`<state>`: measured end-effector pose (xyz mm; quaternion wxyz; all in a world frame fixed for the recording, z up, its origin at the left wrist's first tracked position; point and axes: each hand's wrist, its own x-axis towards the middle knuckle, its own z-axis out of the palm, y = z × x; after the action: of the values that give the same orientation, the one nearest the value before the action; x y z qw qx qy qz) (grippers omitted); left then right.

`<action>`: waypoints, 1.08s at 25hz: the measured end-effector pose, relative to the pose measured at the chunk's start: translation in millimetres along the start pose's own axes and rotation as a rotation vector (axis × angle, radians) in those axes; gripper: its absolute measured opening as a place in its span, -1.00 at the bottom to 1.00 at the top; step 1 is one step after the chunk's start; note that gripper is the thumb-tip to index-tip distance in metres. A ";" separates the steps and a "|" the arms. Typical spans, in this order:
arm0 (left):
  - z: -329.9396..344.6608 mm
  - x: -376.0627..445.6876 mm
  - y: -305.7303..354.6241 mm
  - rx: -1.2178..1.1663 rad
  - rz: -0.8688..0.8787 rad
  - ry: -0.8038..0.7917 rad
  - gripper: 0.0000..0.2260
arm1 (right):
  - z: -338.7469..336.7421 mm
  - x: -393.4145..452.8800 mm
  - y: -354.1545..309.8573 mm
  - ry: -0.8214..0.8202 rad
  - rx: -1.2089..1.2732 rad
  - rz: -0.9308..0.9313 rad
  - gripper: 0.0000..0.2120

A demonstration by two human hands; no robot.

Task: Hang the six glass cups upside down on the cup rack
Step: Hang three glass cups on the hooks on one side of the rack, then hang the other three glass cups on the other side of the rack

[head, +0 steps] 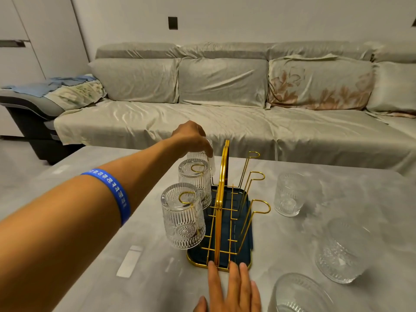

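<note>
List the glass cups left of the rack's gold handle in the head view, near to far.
Nearest inverted cup on its gold hook → middle inverted cup on its hook → far cup, inverted, gripped from above by the left hand.

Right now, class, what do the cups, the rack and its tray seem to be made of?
Cups: clear pressed glass, see-through with ribbed, embossed walls. Rack: thin metal wire, probably with a gold-tone coating, judging by its shiny yellow gleam. Tray: dark blue, smooth and matte with a gold rim; plastic or coated metal, can't tell which.
</note>
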<state>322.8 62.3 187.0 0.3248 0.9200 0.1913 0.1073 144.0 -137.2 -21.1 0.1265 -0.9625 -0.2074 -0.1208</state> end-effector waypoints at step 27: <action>78.6 -261.2 -148.6 0.070 0.190 -0.055 -0.50 | -41.9 -49.2 2.1 -0.125 0.177 0.021 -0.47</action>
<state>70.1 14.9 12.9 0.2861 0.9473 0.0979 0.1054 93.8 -169.5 3.8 0.1991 -0.9554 -0.2145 -0.0401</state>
